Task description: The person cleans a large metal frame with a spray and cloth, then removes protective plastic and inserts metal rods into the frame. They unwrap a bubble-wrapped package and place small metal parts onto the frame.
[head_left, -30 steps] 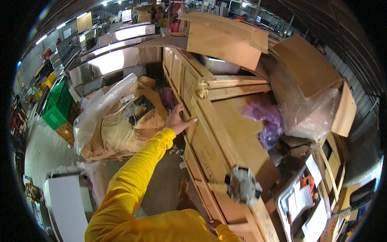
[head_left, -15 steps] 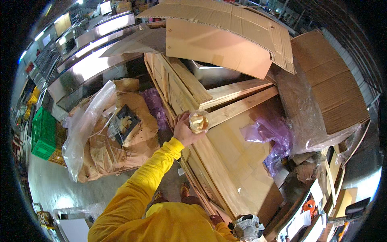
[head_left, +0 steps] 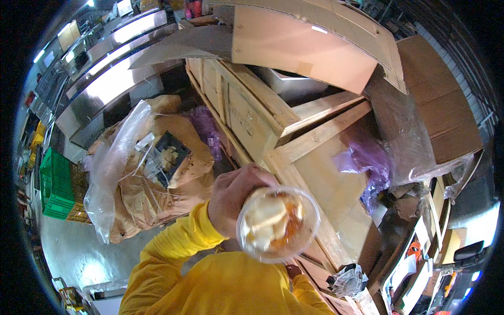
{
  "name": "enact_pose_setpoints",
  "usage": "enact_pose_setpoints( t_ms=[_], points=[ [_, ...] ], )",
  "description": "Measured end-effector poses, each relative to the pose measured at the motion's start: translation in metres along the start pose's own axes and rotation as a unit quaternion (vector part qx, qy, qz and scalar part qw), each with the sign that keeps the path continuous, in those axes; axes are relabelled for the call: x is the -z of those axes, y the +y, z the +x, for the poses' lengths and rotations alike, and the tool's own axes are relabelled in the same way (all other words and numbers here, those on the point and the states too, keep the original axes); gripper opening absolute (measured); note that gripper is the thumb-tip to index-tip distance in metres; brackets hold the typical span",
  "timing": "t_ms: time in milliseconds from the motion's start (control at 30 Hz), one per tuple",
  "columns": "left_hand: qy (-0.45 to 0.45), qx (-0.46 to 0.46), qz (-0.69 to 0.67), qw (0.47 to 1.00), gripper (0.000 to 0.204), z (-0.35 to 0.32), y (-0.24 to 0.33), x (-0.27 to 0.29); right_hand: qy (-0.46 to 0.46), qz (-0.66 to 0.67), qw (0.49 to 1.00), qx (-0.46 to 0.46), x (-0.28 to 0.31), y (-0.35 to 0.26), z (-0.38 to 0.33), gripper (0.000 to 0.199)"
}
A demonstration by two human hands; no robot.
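My left hand (head_left: 236, 199), in a yellow sleeve, is closed around a clear plastic cup (head_left: 277, 224) and holds it up close to the camera. I look down into the cup's round mouth, which shows pale and orange-brown contents. The cup hangs over the near edge of a long wooden crate (head_left: 315, 173). My right hand does not show; only a yellow sleeve fold lies at the bottom edge.
Purple plastic film (head_left: 367, 163) lies on the crate. Big cardboard sheets (head_left: 299, 42) lean over its far end. To the left, crumpled brown paper and clear plastic (head_left: 136, 173) pile on the floor beside a green crate (head_left: 55, 184). Steel counters (head_left: 115, 79) stand behind.
My left hand went from resting on the crate's edge to gripping the cup, then raised it toward the camera. The view also tilted and moved closer to the crate.
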State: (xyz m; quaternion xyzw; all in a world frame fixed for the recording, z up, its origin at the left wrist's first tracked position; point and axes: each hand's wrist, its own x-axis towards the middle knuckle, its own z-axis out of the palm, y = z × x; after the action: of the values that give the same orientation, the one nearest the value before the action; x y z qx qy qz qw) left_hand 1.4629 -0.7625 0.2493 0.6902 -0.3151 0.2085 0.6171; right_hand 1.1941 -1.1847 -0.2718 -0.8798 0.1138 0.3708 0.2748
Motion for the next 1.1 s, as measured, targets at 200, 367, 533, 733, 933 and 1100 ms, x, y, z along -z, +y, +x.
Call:
enact_pose_setpoints(
  t_ms=[200, 367, 533, 733, 933, 1100],
  points=[
    [0.030, -0.074, 0.107, 0.991, 0.044, 0.000, 0.063, 0.036, -0.063, -0.027, 0.998, -0.016, -0.016, -0.017, 0.053, 0.041],
    [0.047, -0.050, 0.173, 0.983, 0.046, -0.011, 0.074, 0.042, -0.007, -0.097, 0.984, 0.148, 0.001, -0.032, 0.063, 0.037],
    [0.042, -0.043, 0.152, 0.987, 0.051, -0.021, 0.079, 0.046, -0.042, -0.135, 0.984, 0.108, 0.023, -0.073, 0.028, 0.039],
    [0.076, -0.059, 0.192, 0.977, 0.046, -0.024, 0.087, 0.047, -0.023, -0.071, 0.997, -0.011, 0.016, -0.077, 0.011, 0.045],
    [0.077, -0.110, 0.211, 0.968, 0.043, -0.026, 0.090, 0.048, -0.042, -0.161, 0.979, 0.117, -0.015, -0.041, 0.037, 0.038],
    [0.120, -0.131, 0.126, 0.976, 0.033, -0.029, 0.113, 0.041, -0.066, -0.147, 0.982, 0.094, -0.014, -0.055, 0.056, 0.038]
  ],
)
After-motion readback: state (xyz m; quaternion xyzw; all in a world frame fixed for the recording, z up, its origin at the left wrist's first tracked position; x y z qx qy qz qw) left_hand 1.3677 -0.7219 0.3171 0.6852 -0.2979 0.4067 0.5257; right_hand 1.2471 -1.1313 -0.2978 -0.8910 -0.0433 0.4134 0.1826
